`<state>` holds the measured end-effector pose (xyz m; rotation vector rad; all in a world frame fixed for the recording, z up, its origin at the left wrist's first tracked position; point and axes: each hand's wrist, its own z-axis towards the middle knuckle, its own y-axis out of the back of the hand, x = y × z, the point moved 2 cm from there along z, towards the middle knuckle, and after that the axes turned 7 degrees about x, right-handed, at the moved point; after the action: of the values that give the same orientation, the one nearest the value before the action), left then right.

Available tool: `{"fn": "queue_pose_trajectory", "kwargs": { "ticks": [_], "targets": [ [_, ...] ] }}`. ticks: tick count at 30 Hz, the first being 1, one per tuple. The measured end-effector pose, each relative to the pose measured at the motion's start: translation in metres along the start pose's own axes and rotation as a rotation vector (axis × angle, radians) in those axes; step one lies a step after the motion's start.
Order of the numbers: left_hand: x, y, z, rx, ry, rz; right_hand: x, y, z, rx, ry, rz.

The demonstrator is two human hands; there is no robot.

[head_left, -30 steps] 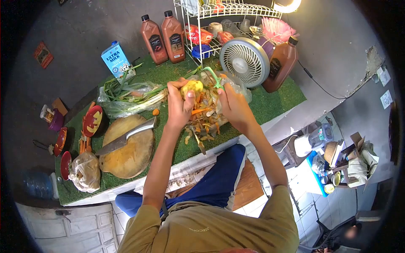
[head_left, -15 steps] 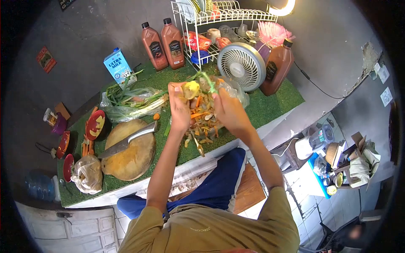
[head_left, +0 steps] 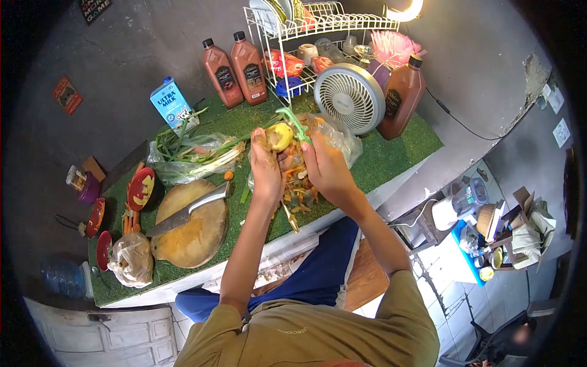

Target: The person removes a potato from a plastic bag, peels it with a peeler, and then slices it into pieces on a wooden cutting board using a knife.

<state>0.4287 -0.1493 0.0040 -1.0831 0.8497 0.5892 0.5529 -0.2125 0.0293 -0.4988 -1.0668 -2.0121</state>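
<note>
1. Two hands are at work in the head view, near the centre of the frame, above a tabletop (head_left: pixel 391 160) covered in green turf-like matting.
2. Left hand (head_left: pixel 266 166): fingers curled around a partly peeled potato (head_left: pixel 280 136), its yellow flesh facing up, just left of the frame's centre.
3. Right hand (head_left: pixel 330 168): closed on a green peeler (head_left: pixel 297 125), whose head points toward the upper left, just beside the potato; whether they touch is unclear.
4. Below both hands, orange and brown peelings (head_left: pixel 301 191) lie in a heap, with a clear plastic bag (head_left: pixel 346 142) spreading to their right.
5. Left of centre, a knife (head_left: pixel 183 214) lies across a round wooden chopping board (head_left: pixel 205 238), handle toward the upper right. Above the board are spring onions (head_left: pixel 214 155) on plastic.
6. At the left, carrots (head_left: pixel 129 221) lie between a red bowl (head_left: pixel 142 183) and a knotted plastic bag (head_left: pixel 131 260).
7. Toward the upper right, a round fan (head_left: pixel 350 101) stands beside a brown bottle (head_left: pixel 403 101).
8. At upper left of centre, a blue milk carton (head_left: pixel 171 103) stands upright.
</note>
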Motion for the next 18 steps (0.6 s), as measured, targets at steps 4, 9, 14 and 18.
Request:
{"fn": "queue_pose_trajectory", "kwargs": {
  "ticks": [4, 9, 14, 18],
  "targets": [
    [-0.002, 0.001, 0.001, -0.054, 0.011, -0.006, -0.001, -0.005, -0.006, 0.007, -0.018, 0.042],
    [0.004, 0.011, 0.004, -0.001, -0.041, -0.053, -0.028, -0.006, 0.001, -0.014, -0.193, -0.056],
    [0.003, 0.005, 0.004, -0.091, 0.028, -0.034, -0.005, -0.010, -0.005, 0.004, -0.043, 0.004],
    [0.004, 0.008, 0.005, -0.066, 0.020, -0.029, -0.022, -0.005, 0.007, -0.034, -0.198, -0.031]
  ]
}}
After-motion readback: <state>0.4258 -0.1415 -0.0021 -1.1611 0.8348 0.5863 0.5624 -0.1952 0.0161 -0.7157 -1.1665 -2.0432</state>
